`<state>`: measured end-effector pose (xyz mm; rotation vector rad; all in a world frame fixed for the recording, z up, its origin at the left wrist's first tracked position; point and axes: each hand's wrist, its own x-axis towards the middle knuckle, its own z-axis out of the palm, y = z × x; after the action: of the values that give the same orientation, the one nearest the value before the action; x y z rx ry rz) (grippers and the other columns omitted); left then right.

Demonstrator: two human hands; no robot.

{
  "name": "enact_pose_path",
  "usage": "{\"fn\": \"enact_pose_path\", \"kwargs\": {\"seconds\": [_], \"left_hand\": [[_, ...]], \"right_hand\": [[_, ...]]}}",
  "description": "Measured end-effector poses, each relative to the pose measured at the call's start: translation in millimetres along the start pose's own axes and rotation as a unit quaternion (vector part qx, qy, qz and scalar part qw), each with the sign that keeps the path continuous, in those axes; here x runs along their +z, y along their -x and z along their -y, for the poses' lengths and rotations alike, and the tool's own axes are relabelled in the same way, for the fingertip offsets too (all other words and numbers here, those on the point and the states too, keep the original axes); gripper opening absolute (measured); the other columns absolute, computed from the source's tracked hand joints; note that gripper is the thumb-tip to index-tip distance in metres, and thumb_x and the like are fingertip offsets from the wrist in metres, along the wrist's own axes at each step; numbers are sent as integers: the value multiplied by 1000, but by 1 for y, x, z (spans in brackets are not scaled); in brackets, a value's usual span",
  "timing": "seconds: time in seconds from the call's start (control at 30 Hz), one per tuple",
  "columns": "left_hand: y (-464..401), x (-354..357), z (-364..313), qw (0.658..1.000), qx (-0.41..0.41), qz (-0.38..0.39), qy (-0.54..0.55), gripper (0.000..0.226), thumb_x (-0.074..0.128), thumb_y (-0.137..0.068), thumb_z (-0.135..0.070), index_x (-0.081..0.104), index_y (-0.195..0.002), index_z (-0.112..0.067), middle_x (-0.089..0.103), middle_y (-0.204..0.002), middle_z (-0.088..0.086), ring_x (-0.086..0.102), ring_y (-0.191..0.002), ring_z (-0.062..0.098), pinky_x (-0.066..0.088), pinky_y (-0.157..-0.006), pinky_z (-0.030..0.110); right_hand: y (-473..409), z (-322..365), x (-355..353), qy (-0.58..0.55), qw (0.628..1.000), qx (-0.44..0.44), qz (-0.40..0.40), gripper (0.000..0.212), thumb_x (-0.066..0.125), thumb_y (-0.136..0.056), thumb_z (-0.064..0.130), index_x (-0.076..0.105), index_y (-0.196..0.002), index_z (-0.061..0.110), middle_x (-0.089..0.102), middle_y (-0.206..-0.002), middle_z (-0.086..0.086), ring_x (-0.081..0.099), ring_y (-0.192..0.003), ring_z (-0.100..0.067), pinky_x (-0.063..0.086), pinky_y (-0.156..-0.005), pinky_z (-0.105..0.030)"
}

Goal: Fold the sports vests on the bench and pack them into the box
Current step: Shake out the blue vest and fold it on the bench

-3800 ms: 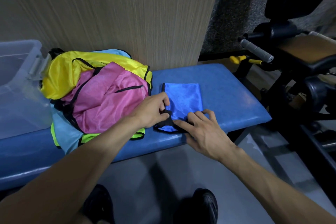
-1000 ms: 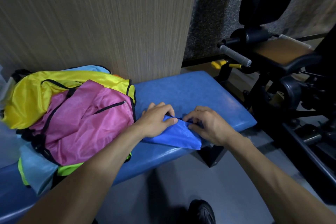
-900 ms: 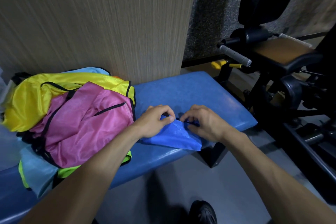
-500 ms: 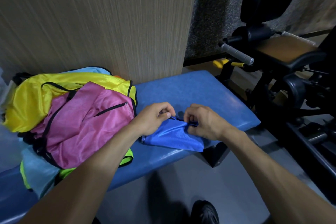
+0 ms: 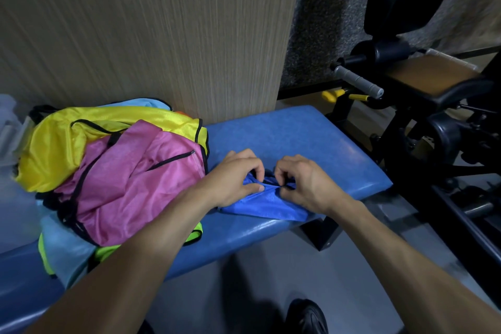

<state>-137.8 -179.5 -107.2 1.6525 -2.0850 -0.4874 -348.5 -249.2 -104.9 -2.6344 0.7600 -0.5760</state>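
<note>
I pinch the folded blue vest [image 5: 267,202] at its top edge with left hand [image 5: 235,181] and right hand [image 5: 307,184]. Slippery fabric may unfold if either pinch loosens during lifting.

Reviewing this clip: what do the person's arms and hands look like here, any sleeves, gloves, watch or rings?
Both forearms are bare, with no sleeve in view. The left hand and right hand wear no gloves; no watch, wristband or ring shows on the visible sides.
</note>
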Motion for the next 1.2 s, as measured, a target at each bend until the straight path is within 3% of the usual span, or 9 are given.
{"fn": "enact_pose_path", "kwargs": {"seconds": [0.13, 0.23, 0.37, 0.47, 0.57, 0.67, 0.83, 0.97, 1.2], "left_hand": [[5, 0, -8, 993, 57, -42, -93, 18, 78, -85, -27, 60, -90, -30, 46, -99, -18, 35, -101, 10, 37, -88, 33], [5, 1, -13, 982, 78, -60, -158, 13, 74, -86, -31, 63, -93, -30, 45, -106, -16, 34, -108, 12, 28, -96, 29], [5, 2, -15, 980, 67, -32, -183, 10, 67, -92, -36, 67, -102, -33, 40, -113, -17, 31, -115, 11, 20, -98, 26], [0, 1, -15, 987, 42, -11, -152, 8, 71, -90, -36, 65, -95, -35, 41, -107, -21, 34, -109, 9, 30, -97, 30], [-6, 0, -12, 996, -5, -10, -92, 20, 77, -84, -34, 58, -81, -38, 46, -95, -20, 39, -97, 8, 45, -89, 41], [-9, 2, -11, 997, -38, -4, -74, 32, 79, -84, -32, 52, -69, -34, 49, -93, -16, 43, -95, 13, 49, -84, 43], [-13, 0, -5, 998, -48, 0, -49, 20, 79, -85, -36, 60, -91, -36, 57, -103, -12, 51, -102, 12, 46, -93, 35], [-18, -1, -4, 998, -59, -14, -36, 11, 73, -91, -32, 62, -92, -32, 58, -101, -11, 57, -101, 13, 47, -92, 33], [-15, 18, -10, 986, -74, -52, -139, 10, 52, -103, -34, 51, -110, -27, 56, -113, -7, 49, -107, 23, 48, -87, 47]], "right_hand": [[0, 1, 3, -8, 1000, -4, 1, 21, 69, -68, 5, 54, -75, 18, 53, -74, 12, 46, -71, -13, 35, -71, -11], [-1, 1, 5, -19, 1000, 20, 6, 22, 68, -71, 4, 57, -82, 19, 52, -74, 17, 48, -74, -12, 35, -69, -12], [-1, 0, 5, -33, 999, 30, 15, 21, 69, -74, 4, 65, -88, 19, 58, -76, 14, 51, -74, -8, 36, -72, -10], [-2, -3, 6, -38, 999, 34, 20, 19, 71, -76, 5, 67, -89, 19, 60, -78, 11, 51, -73, -8, 36, -72, -9], [-3, -3, 7, -43, 998, 42, 27, 17, 71, -79, 6, 64, -84, 21, 62, -78, 6, 51, -70, -6, 36, -68, -10], [-8, -3, 7, -46, 996, 63, 43, 24, 71, -80, 8, 56, -77, 26, 56, -72, 10, 50, -65, -2, 37, -61, -13], [-14, -8, 3, -39, 995, 70, 60, 36, 77, -82, 14, 47, -70, 29, 51, -77, 9, 46, -67, 0, 35, -63, -13], [-16, -9, 4, -64, 993, 81, 60, 31, 75, -83, 12, 49, -71, 23, 51, -69, 12, 48, -63, -2, 36, -61, -14], [-20, -16, 5, -160, 976, 128, 78, 17, 77, -85, 12, 61, -88, 17, 50, -64, 7, 42, -58, -6, 40, -61, -23]]}}
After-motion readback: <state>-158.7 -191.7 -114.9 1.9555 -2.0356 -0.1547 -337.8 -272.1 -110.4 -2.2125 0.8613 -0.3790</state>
